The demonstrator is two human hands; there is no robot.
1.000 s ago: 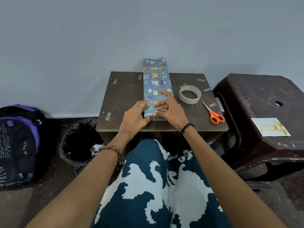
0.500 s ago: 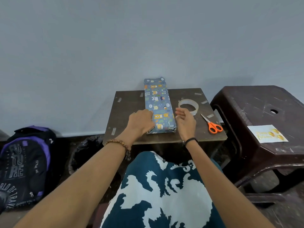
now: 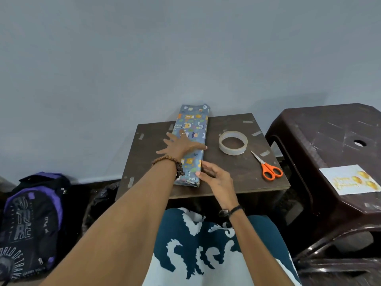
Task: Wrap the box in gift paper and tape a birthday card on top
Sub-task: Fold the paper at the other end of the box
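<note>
A long box wrapped in blue cartoon-animal paper lies lengthwise on the small dark table, its far end reaching the wall. My left hand lies flat on the middle of the box with fingers spread. My right hand is at the box's near right edge, fingers loosely extended and touching its side. A roll of clear tape sits to the right of the box. The birthday card, white with gold balloons, lies on the brown plastic stool.
Orange-handled scissors lie near the table's right front corner. Several short tape strips are stuck along the table's edges. The brown stool stands at the right. A black and purple backpack and a black-lined bin sit on the floor at the left.
My left hand slid from the box's near end up to its middle and flattened. My right hand shifted to the box's near right edge. The camera tilted up.
</note>
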